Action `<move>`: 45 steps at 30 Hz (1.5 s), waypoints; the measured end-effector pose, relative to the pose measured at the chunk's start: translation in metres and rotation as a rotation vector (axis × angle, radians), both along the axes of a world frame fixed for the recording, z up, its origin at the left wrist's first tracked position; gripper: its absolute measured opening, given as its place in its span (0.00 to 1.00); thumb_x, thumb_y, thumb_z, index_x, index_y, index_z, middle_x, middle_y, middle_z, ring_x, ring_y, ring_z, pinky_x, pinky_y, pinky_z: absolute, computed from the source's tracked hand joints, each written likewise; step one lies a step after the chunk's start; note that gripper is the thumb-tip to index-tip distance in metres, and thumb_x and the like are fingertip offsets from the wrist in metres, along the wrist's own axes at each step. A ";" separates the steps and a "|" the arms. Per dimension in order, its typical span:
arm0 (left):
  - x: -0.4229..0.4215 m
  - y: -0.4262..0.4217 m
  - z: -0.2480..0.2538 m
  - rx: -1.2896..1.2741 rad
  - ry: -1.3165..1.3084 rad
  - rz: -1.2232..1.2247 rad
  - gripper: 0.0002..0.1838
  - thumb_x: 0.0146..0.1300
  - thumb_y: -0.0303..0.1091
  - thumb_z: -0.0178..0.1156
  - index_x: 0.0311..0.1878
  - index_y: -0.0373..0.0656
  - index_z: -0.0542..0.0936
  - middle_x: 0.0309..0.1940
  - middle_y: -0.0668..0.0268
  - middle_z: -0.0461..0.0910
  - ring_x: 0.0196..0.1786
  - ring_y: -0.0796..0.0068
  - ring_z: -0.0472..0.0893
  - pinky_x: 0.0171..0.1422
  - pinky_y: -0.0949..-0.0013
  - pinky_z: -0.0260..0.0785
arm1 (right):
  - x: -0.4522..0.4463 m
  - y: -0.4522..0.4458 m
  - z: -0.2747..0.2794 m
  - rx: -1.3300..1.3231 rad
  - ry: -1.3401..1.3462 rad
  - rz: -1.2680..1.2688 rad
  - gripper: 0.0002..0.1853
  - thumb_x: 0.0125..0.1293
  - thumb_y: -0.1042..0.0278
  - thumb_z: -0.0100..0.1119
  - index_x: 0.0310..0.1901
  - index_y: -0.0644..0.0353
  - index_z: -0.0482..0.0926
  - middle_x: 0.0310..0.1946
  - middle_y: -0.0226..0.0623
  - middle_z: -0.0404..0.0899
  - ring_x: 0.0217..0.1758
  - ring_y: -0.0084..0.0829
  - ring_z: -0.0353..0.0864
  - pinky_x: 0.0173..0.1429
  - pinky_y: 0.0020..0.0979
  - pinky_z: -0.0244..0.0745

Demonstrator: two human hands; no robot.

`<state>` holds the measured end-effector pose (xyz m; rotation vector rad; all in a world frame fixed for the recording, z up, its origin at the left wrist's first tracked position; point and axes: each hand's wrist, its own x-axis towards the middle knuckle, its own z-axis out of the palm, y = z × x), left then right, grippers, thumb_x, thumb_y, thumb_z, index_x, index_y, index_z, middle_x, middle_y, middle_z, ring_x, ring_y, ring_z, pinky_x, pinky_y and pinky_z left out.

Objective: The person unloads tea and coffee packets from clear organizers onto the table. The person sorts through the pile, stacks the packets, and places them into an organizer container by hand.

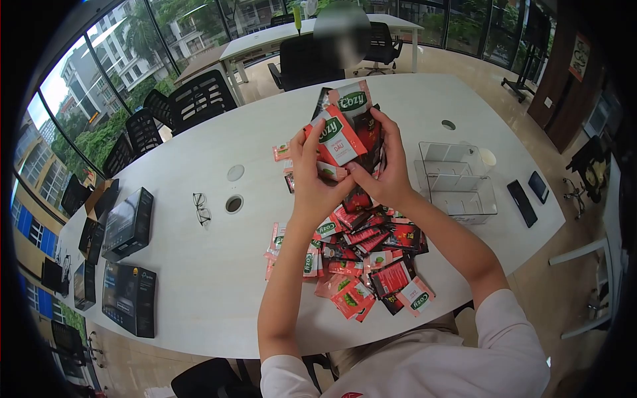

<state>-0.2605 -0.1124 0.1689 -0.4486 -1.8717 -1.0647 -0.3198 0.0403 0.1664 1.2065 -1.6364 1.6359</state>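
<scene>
Above the table, my left hand (312, 176) and my right hand (391, 166) together hold a bunch of Cozy sachets. A red and white Cozy sachet (340, 142) faces up at the front of the bunch, with a pink one (353, 99) and dark ones behind it. The fingers of both hands wrap round the bunch's sides, and the thumbs come close together at its lower edge. Nearer my body lies a loose pile of red, pink and black sachets (365, 249) on the white table (199, 285), partly hidden by my forearms.
Right of the pile stands a clear divided organizer (458, 182), with two phones (522, 203) beyond it. Eyeglasses (201, 209) lie left, near a round table hole (233, 203). Black boxes (129, 298) stand at the far left. Black chairs (199, 99) line the far side.
</scene>
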 end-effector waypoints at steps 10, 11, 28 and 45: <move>0.007 -0.006 0.004 0.056 -0.484 -0.024 0.46 0.47 0.32 0.78 0.72 0.42 0.69 0.63 0.54 0.70 0.61 0.55 0.78 0.60 0.57 0.75 | -0.013 0.029 -0.013 0.320 -0.044 -0.307 0.37 0.59 0.63 0.72 0.69 0.60 0.67 0.67 0.52 0.63 0.73 0.49 0.65 0.75 0.43 0.62; 0.008 -0.008 0.004 0.078 -0.587 -0.015 0.45 0.48 0.34 0.79 0.72 0.42 0.70 0.63 0.53 0.71 0.61 0.54 0.79 0.60 0.56 0.76 | -0.017 0.032 -0.018 0.344 -0.094 -0.331 0.31 0.61 0.62 0.72 0.64 0.60 0.73 0.68 0.53 0.63 0.74 0.51 0.64 0.74 0.43 0.63; -0.034 -0.144 -0.134 -0.310 -0.884 0.750 0.48 0.65 0.72 0.55 0.76 0.42 0.65 0.77 0.41 0.57 0.79 0.32 0.53 0.77 0.28 0.45 | 0.138 0.178 -0.055 1.275 -0.141 0.352 0.52 0.56 0.42 0.74 0.78 0.52 0.59 0.76 0.61 0.48 0.80 0.63 0.44 0.79 0.61 0.47; -0.034 -0.131 -0.163 0.470 -0.589 -0.120 0.19 0.70 0.37 0.51 0.41 0.30 0.86 0.45 0.55 0.88 0.53 0.65 0.83 0.65 0.63 0.70 | 0.131 0.106 -0.109 1.189 0.256 -0.084 0.44 0.57 0.40 0.70 0.73 0.47 0.67 0.74 0.52 0.57 0.76 0.56 0.54 0.61 0.48 0.67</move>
